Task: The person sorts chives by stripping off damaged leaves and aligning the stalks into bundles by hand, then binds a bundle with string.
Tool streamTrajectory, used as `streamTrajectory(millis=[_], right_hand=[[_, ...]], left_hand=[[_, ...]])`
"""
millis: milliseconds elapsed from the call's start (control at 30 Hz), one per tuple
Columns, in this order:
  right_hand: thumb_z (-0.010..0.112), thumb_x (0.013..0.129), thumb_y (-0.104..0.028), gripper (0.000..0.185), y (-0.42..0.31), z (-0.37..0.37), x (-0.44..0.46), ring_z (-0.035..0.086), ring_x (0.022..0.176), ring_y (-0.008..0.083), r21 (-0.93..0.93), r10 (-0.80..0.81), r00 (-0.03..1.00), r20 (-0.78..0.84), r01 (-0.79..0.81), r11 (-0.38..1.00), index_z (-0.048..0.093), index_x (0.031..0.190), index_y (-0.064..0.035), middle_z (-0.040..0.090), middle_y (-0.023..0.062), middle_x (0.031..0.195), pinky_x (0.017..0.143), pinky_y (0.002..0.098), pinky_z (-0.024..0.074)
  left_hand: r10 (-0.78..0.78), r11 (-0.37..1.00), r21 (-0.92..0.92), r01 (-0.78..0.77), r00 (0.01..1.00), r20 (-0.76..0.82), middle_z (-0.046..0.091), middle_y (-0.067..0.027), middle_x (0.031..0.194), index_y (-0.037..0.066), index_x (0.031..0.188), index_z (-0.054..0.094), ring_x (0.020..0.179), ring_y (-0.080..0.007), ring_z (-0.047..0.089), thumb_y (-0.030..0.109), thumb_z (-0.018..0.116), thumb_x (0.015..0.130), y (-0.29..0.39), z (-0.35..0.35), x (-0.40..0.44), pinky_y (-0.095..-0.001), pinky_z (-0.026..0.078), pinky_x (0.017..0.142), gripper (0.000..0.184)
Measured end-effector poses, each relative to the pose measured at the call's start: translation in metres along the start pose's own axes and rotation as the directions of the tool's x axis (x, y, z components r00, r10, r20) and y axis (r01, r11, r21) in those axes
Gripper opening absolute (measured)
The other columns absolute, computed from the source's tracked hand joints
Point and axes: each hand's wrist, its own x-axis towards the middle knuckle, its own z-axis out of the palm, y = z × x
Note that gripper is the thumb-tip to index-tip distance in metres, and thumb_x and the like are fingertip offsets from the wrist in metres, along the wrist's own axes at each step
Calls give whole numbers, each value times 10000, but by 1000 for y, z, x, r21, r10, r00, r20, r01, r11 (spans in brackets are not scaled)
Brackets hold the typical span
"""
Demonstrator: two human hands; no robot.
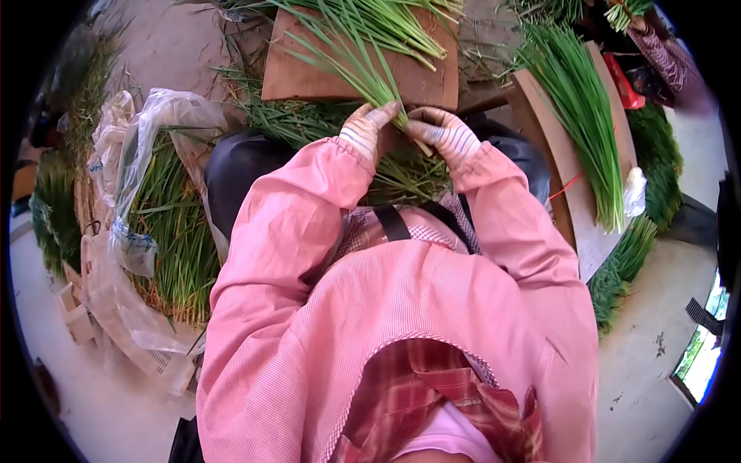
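We've got our left hand [367, 127] clamped round a thin bunch of long green leaves [376, 86] over the brown wooden board [297, 75]'s near edge; can't tell if our right hand [446, 133]'s gripping. Probably light, floppy, bruisable: hold the pale stalks [421, 146].

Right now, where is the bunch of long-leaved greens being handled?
The bunch is upper-centre in the head view, held between the left hand and right hand, leaves over the wooden board.
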Motion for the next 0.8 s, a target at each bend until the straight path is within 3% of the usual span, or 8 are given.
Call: streamTrajectory(millis=[67, 200, 300, 400, 533, 600, 733, 800], right_hand=[[654, 720, -162, 178, 4, 7, 1, 501, 591, 63, 149, -12, 996, -91, 26, 989, 591, 845, -52, 578, 0, 698, 527, 195, 403], [620, 750, -169, 172, 22, 9, 17, 534, 652, 87, 80, -47, 998, -48, 51, 995, 581, 871, -52, 585, 8, 754, 574, 217, 431], [615, 758, -184, 179, 22, 14, 23, 534, 666, 90, 32, -14, 1000, -6, 14, 999, 586, 874, -51, 589, 9, 771, 594, 222, 433], [616, 761, -200, 199, 27, 16, 30, 534, 691, 93, 26, 8, 999, 52, -9, 1000, 584, 888, -50, 586, 7, 779, 619, 220, 433], [649, 730, -165, 205, 31, 25, 32, 515, 712, 81, 13, -121, 984, 134, 120, 993, 584, 880, -41, 586, 13, 791, 645, 226, 431], [652, 726, -135, 191, 39, 29, 32, 507, 720, 78, -88, -241, 964, 116, 252, 964, 581, 872, -36, 582, 8, 786, 657, 221, 426], [621, 752, -136, 138, 42, 34, 35, 492, 689, 72, 221, -105, 993, -49, 114, 969, 583, 838, -35, 569, 1, 730, 627, 215, 413], [605, 754, -180, 162, 44, 33, 45, 450, 593, 77, -306, -206, 975, -83, 171, 936, 565, 804, -31, 553, 7, 684, 547, 236, 399]], left_hand=[[0, 999, -48, -1, 1000, -4, 570, -86, 844, 51, 916, 517, 771, -245, 561, 134, 576, 763, 2, 2, -6, -417, 477, 670, 183], [69, 997, -16, -71, 993, -101, 563, -106, 839, 35, 913, 510, 767, -265, 558, 124, 577, 765, -4, -11, -10, -421, 478, 658, 185], [97, 995, 63, -81, 942, -322, 557, -128, 838, 20, 913, 505, 764, -275, 552, 110, 591, 756, 0, -9, -19, -413, 471, 660, 200], [175, 985, 64, -163, 929, -326, 559, -116, 818, -3, 916, 497, 692, -230, 541, 142, 601, 746, 5, -5, -29, -348, 453, 621, 246], [212, 977, 52, -205, 950, -231, 550, -146, 878, -9, 929, 503, 776, -255, 543, 92, 594, 741, 2, -22, -23, -384, 454, 711, 232], [164, 983, 4, -182, 875, -455, 545, -142, 890, -12, 936, 503, 774, -246, 539, 83, 594, 733, 5, -7, -29, -374, 454, 709, 242], [243, 968, 184, -171, 825, -511, 551, -103, 827, 32, 901, 508, 703, -211, 530, 110, 655, 687, 6, -19, -15, -331, 453, 602, 271], [325, 943, 251, -221, 777, -538, 553, -83, 785, 32, 892, 512, 661, -201, 528, 94, 675, 660, 4, -17, -15, -323, 451, 581, 291]])
